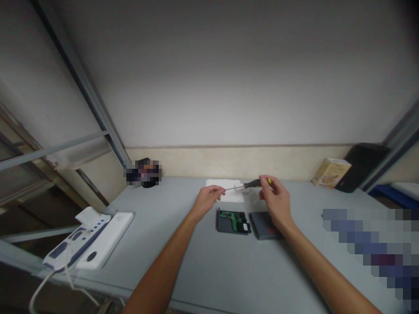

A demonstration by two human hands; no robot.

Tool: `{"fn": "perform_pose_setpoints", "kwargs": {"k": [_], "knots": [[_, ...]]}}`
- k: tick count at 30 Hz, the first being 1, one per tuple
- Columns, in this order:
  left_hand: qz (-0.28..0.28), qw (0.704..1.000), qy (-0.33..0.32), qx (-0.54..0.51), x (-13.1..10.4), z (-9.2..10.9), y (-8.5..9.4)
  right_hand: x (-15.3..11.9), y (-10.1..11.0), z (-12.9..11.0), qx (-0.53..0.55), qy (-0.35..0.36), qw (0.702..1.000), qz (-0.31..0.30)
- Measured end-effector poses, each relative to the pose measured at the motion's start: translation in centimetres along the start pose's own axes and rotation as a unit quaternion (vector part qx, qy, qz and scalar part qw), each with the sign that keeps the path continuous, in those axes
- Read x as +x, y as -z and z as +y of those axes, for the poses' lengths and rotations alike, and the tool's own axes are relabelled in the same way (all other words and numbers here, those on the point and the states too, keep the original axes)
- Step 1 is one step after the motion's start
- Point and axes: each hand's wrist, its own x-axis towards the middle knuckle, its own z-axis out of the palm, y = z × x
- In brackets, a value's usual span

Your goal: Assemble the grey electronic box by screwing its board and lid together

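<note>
Above the grey table [229,270], a screwdriver [248,185] lies level, long axis left to right; right hand [276,200] closed around its black-and-yellow handle; left hand [207,198] pinching the shaft tip; directly below, nearer the person, an opened case with green circuit board [233,221] beside its dark cover [263,224]; white paper [225,187] behind.

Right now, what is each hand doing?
Left hand: fingers pinched at the tip of the screwdriver.
Right hand: closed around the screwdriver's handle.
</note>
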Motion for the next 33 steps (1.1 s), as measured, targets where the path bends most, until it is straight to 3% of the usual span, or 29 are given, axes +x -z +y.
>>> {"fn": "perform_pose_setpoints", "kwargs": {"k": [6,9,13,18,21,23,28,33], "knots": [[0.049,0.996,0.009,-0.077,0.2,-0.7,-0.2,-0.4,-0.1,-0.4,0.013,0.002,0.999,-0.03],[0.021,0.996,0.012,-0.085,0.1,-0.8,-0.1,-0.5,-0.2,-0.7,0.013,0.006,0.999,-0.035],[-0.04,0.997,0.006,-0.065,0.0,-0.6,0.3,-0.4,-0.1,-0.9,0.011,0.014,1.0,-0.019],[0.019,1.0,0.005,0.014,0.5,-0.8,0.8,-0.4,0.2,-1.2,-0.002,0.02,1.0,-0.008],[0.012,0.998,0.013,0.052,0.6,-1.0,1.4,-0.6,0.2,-1.6,-0.011,0.028,0.999,-0.014],[-0.029,0.997,0.028,0.068,0.4,-0.9,2.0,-0.7,0.2,-1.8,-0.021,0.032,0.999,-0.023],[-0.225,0.964,0.091,0.107,-0.6,-0.2,4.0,-0.9,0.1,-1.8,-0.035,0.046,0.997,-0.041],[-0.272,0.949,0.111,0.116,-0.9,0.2,4.8,-1.2,0.0,-1.4,-0.037,0.051,0.996,-0.069]]}}
